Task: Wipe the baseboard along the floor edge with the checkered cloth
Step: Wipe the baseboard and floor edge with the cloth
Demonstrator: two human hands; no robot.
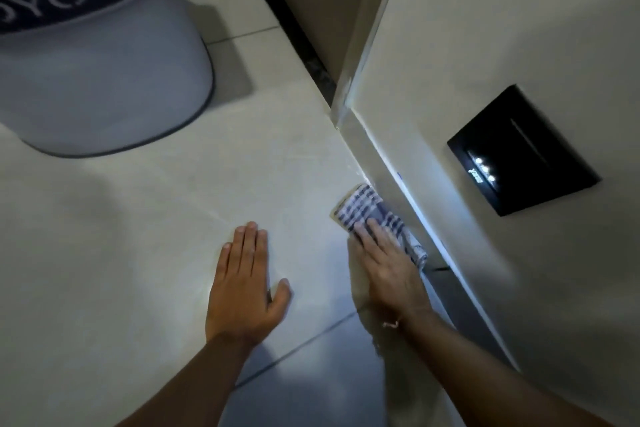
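The blue-and-white checkered cloth (367, 208) is folded and pressed against the pale baseboard (384, 163), which runs diagonally along the floor edge at the foot of the right-hand wall. My right hand (384, 263) lies flat on the cloth's near end, fingers pointing along the baseboard. My left hand (246, 281) rests palm down on the floor tile to the left, fingers spread, holding nothing. Part of the cloth is hidden under my right hand.
A grey rounded fixture base (110, 80) with a dark-banded white towel (41, 0) over it stands at the upper left. A black wall plate (523, 149) sits on the right wall. A dark gap (294, 31) runs beside a brown door panel beyond the wall corner.
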